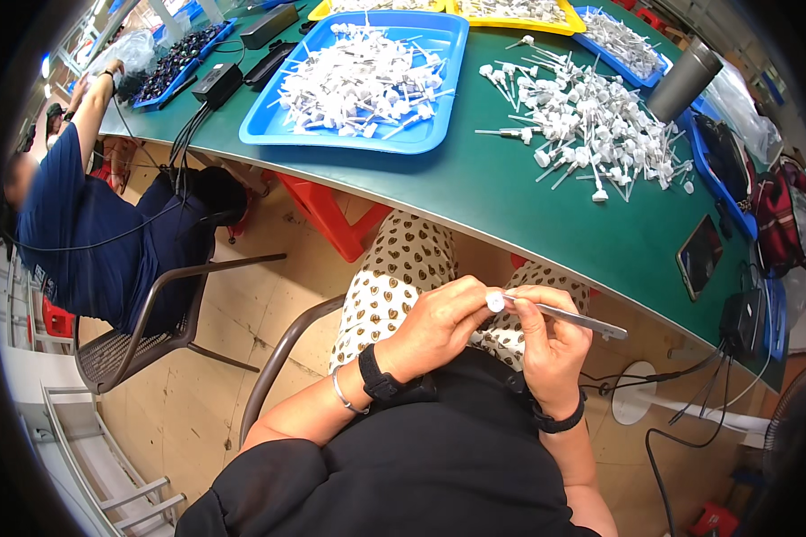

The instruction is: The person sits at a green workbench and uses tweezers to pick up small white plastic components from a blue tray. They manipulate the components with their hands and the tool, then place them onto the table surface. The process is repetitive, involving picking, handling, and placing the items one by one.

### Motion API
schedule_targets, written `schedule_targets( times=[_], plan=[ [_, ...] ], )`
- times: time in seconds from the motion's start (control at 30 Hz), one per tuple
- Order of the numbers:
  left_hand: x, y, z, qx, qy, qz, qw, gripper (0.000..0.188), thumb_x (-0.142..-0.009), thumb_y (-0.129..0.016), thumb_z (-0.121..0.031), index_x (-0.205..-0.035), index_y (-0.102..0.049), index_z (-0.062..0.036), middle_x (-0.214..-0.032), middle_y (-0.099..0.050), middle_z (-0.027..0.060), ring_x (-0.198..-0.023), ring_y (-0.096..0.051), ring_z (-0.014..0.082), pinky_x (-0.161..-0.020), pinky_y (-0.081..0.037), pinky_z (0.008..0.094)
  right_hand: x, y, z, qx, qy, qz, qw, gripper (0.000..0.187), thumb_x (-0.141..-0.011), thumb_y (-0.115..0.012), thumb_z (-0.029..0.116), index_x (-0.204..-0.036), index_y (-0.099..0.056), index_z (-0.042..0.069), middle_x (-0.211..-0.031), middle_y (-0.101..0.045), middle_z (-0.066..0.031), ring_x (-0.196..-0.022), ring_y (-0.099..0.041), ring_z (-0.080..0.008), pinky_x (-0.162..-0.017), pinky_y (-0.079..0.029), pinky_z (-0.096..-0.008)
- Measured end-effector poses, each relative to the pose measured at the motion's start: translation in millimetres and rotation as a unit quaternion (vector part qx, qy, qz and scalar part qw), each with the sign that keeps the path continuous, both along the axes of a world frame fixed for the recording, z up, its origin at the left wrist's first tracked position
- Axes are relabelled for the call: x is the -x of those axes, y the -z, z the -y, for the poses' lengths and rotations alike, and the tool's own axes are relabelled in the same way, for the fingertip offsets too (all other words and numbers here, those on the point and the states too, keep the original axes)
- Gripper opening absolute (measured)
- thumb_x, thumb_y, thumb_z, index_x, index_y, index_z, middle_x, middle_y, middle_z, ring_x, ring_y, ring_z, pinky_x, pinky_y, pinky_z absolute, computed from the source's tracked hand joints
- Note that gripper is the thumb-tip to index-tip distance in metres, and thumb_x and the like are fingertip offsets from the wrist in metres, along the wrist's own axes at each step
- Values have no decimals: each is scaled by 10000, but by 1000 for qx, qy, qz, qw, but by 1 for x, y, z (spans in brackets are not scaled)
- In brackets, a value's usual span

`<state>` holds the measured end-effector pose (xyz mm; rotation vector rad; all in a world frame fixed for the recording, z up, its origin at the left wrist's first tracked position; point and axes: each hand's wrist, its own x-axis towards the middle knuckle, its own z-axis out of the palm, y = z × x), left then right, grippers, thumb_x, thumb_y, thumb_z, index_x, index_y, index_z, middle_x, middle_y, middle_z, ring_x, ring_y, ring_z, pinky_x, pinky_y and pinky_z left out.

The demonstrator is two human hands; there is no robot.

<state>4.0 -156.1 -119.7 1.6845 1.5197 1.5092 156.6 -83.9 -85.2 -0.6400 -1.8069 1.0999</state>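
Above my lap, my left hand [443, 322] pinches a small white plastic part with a round end [495, 302]. Beside it, my right hand [553, 345] is closed around a slim silver tool that looks like tweezers [593, 324]; its narrow tip meets the white part. Fingers partly cover both the tip and the part. Ahead on the green table lies a loose pile of white plastic parts with thin stems [591, 121]. To its left, a blue tray [252, 131] holds a heap of similar parts.
Yellow trays [575, 20] and another blue tray [658, 76] line the far side. A grey metal cylinder [685, 80], a phone [700, 258] and a black box with cables [743, 322] are on the right. At left, a person in blue [107, 233] sits reaching toward a tray of dark parts [184, 58].
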Motion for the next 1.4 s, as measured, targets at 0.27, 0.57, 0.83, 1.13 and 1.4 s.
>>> schedule_targets(
  times=[0.27, 0.57, 0.83, 1.13, 1.4],
  plan=[
    [1, 1, 0, 5, 25, 8, 1000, 289, -916, -653, 1, -1193, -658, -81, -907, -627, 106, -822, -647, 309, -702, -527, 391, -3, -16, -9, -99, -54, 79, 990, 68, -908, -701, 9, -967, -673, -9, -893, -712, -127, -771, -694, -236, -688, -550, -304],
    [4, -2, -1, 26, 35, 23, 999, 267, -923, -640, 24, -1180, -656, -47, -937, -632, 113, -841, -650, 291, -719, -526, 370, -4, -7, 0, 57, 1, -23, 998, 91, -934, -691, 9, -1016, -691, -32, -991, -714, -108, -861, -693, -173, -757, -559, -287],
    [4, -3, 0, 15, 23, 15, 1000, 241, -931, -642, 0, -1166, -653, -51, -921, -624, 118, -827, -643, 315, -707, -520, 391, 0, -8, -2, -35, -19, 21, 999, 97, -909, -706, -6, -999, -671, -18, -944, -712, -122, -804, -682, -193, -713, -547, -292],
    [3, 0, 0, 16, 21, 12, 1000, 257, -926, -643, 4, -1175, -647, -56, -908, -617, 113, -816, -637, 313, -702, -518, 394, 1, -4, -2, -51, -8, 26, 998, 77, -916, -706, 13, -980, -670, -13, -913, -712, -117, -759, -669, -203, -680, -531, -302],
    [2, 1, 1, 16, 28, 9, 999, 267, -921, -642, 11, -1179, -646, -58, -907, -616, 116, -824, -636, 318, -709, -519, 398, 1, -2, -2, -39, -9, 15, 999, 68, -917, -704, 10, -969, -668, -15, -891, -711, -114, -734, -658, -196, -654, -520, -301]
  ],
)
